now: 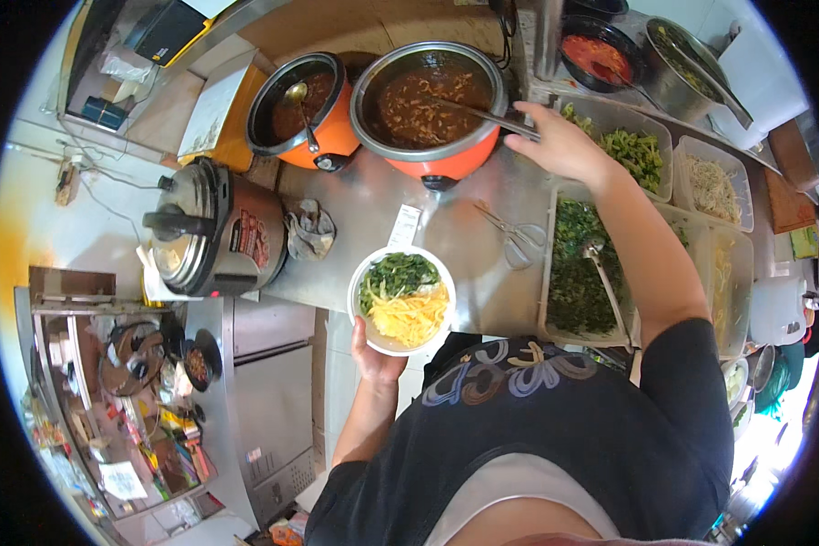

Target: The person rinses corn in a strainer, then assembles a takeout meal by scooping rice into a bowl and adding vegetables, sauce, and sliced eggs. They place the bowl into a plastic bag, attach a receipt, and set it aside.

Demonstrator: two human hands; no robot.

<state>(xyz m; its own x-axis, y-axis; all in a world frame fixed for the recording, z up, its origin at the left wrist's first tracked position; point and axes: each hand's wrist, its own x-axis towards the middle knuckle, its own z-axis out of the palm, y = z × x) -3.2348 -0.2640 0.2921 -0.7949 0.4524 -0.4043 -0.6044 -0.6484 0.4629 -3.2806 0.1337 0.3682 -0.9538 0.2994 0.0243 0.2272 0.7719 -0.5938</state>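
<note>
My left hand (379, 361) is closed around the lower left side of a white bowl (354, 305). Inside the bowl lie chopped dark greens (399, 280) and yellow shreds (406, 316). A white paper slip (405, 226) shows at the bowl's far edge. My right hand (566, 144) is at the handle end of a metal ladle (487, 116), fingers and thumb apart on either side of it. The ladle's head is sunk in brown sauce with pale bits (419, 106), inside an orange pot (432, 166).
Left of that pot stands a smaller orange pot (332, 141) holding a spoon (304, 114). Scissors (517, 238) lie on the steel counter (469, 273). To the right are tubs of chopped greens (573, 255) and noodles (712, 187). A pressure cooker (246, 227) stands left.
</note>
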